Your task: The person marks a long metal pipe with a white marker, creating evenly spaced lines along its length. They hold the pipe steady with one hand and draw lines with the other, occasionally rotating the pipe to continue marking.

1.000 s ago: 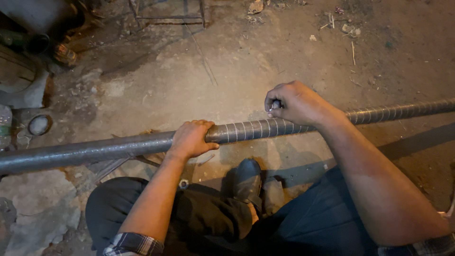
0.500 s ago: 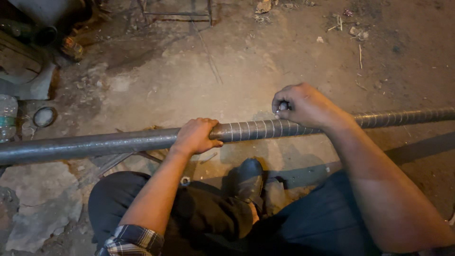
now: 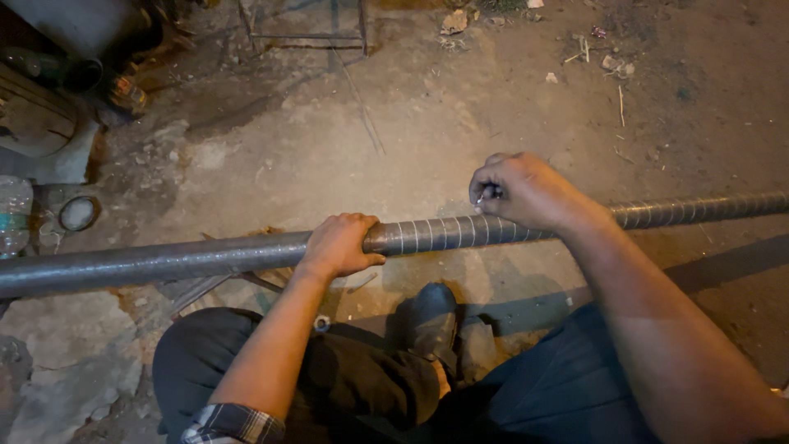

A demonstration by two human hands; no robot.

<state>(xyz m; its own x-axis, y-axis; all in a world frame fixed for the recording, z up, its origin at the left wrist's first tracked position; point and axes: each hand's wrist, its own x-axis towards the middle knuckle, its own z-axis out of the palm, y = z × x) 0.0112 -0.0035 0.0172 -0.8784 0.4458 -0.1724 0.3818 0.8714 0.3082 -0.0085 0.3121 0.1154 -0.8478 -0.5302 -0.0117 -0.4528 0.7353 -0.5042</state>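
Pipe [image 3: 205,259] above shoe [image 3: 434,325]

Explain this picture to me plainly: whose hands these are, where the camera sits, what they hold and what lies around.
There is no machine here. The picture comes from a camera worn on a person's head, looking down at their own two bare hands and legs.

A long grey metal pipe runs across the view from left to right. The part between and beyond the hands carries evenly spaced pale marks around it.

The left hand grips over the pipe. The right hand rests on it further along, pinching a small pale thing that is too small to identify.

Below the pipe you see the person's dark trousers and a black shoe. The ground is rough, dirty concrete. At the left edge stand a clear plastic bottle and a small round lid.
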